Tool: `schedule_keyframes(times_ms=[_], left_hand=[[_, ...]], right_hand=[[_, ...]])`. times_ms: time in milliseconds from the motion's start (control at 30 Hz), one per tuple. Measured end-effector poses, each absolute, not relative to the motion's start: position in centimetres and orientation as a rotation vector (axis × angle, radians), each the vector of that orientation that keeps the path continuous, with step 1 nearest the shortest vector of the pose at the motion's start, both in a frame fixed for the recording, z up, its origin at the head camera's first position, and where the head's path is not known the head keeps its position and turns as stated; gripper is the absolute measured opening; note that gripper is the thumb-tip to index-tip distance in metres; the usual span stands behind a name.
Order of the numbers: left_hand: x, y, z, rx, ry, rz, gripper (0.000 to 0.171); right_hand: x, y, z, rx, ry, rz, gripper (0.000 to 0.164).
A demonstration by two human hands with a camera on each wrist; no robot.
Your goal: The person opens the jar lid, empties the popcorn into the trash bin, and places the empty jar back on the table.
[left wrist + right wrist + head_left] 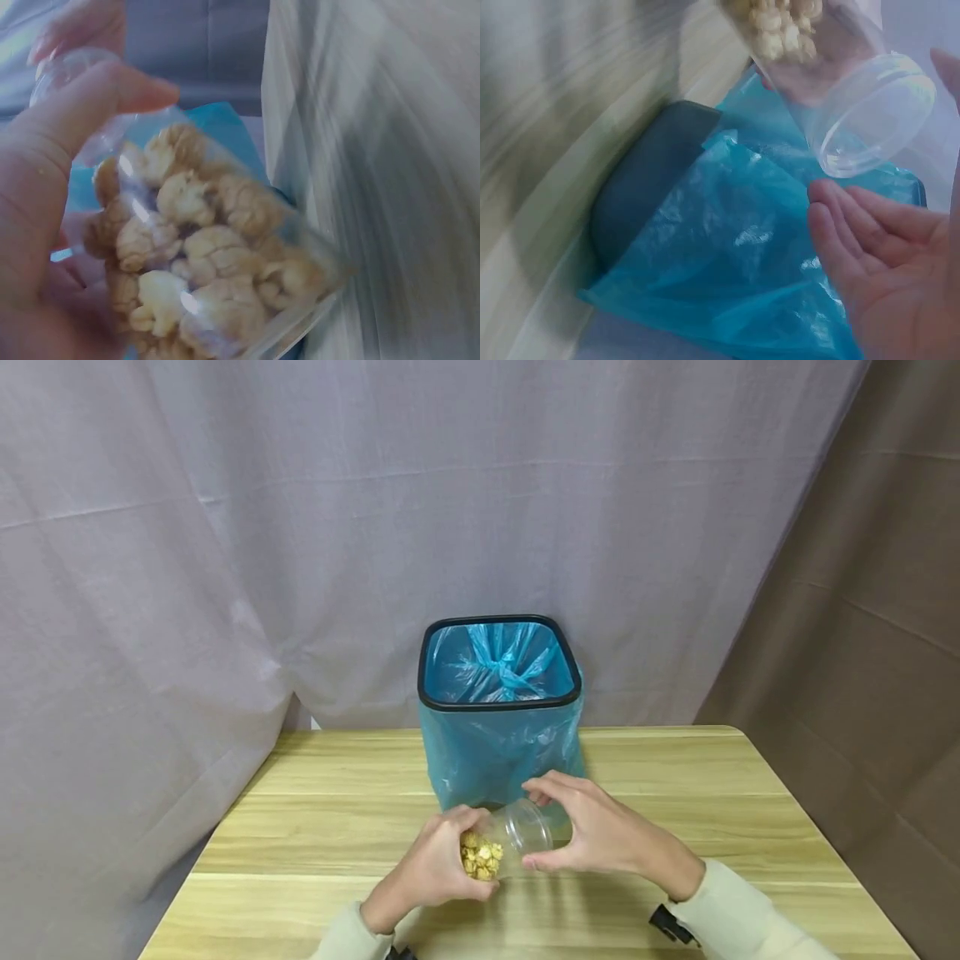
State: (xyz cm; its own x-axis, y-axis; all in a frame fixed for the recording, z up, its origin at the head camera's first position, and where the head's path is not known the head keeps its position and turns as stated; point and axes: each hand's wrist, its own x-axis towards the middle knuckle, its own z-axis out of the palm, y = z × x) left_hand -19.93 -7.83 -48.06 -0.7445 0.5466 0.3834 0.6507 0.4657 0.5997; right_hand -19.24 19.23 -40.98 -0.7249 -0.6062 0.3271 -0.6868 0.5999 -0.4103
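Note:
My left hand (442,857) grips a clear plastic jar (498,827) around its body, fingers and thumb wrapped on it. The jar lies tilted on its side, its capped end pointing right. Pale yellow popcorn (214,240) fills the end by the left palm, while the part near the clear lid (877,112) holds none. Around that lid my right hand (600,827) is spread, thumb below and fingers above in the head view. The right wrist view shows its fingertips just short of the lid's rim, with a gap between them.
Behind the hands stands a trash bin (498,752) lined with a blue bag, knotted inside, with a black rim. It sits at the back of the wood-grain table (322,835). Grey curtains (360,527) hang behind and to the sides.

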Motion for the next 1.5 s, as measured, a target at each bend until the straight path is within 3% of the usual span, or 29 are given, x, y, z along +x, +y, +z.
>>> schedule_keyframes(times_ms=[200, 467, 600, 767, 967, 1133, 1333, 1500], left_hand=[[-19.3, -7.7, -48.1, -0.976, -2.501, -0.944, 0.073], [-19.6, -8.1, -47.9, -0.972, -2.482, -0.954, 0.073], [-19.8, -8.3, -47.7, -1.022, -2.504, -1.004, 0.072], [-20.2, -9.3, -48.0, -1.266, -2.556, -1.308, 0.065], [-20.0, -9.9, -47.9, -1.272, -2.596, -1.327, 0.077], [-19.9, -9.6, -47.9, -1.169, -2.584, -1.290, 0.075], [-19.6, -9.6, -47.8, -1.044, -2.569, -1.215, 0.070], [-19.4, -9.3, -47.8, -0.990, -2.572, -1.126, 0.071]], right_hand=[[-19.3, 18.7, -41.8, 0.980, -2.716, 0.896, 0.067], [-19.3, 18.2, -42.3, 1.120, -2.546, 0.884, 0.055], [-19.4, 18.3, -42.4, 1.253, -2.421, 0.789, 0.061], [-19.0, 17.9, -41.7, 1.480, -2.221, 0.544, 0.076], [-19.1, 17.9, -40.4, 1.602, -2.174, 0.447, 0.092], [-18.6, 18.3, -40.0, 1.410, -2.441, 0.568, 0.101], [-18.6, 18.1, -40.1, 1.073, -2.686, 0.855, 0.077], [-18.7, 17.9, -40.5, 0.956, -2.767, 0.945, 0.066]])
